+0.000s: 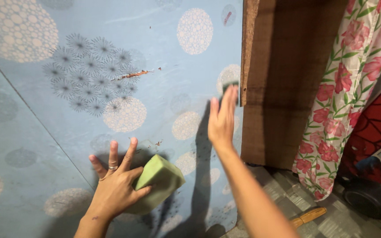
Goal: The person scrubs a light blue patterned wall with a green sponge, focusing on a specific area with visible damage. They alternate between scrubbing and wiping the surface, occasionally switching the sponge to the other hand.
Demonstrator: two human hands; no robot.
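Observation:
My left hand (115, 183) presses a green sponge block (157, 180) against a pale blue wall covering (89, 53) patterned with dotted circles and starburst flowers. The sponge is pinched between thumb and palm, while the other fingers are spread on the wall; a ring sits on one finger. My right hand (222, 118) is raised flat with fingers together, its tips at the wall's right edge next to a small dark object (231, 84). Whether the fingers hold that object cannot be told. A torn brown scratch (133, 74) marks the wall covering above.
A brown cardboard sheet (283, 79) stands to the right of the wall. Beyond it hangs a floral curtain (349, 88), with a red wheeled toy (375, 145) behind. A wooden-handled tool (307, 216) lies on the grey tiled floor (331, 220).

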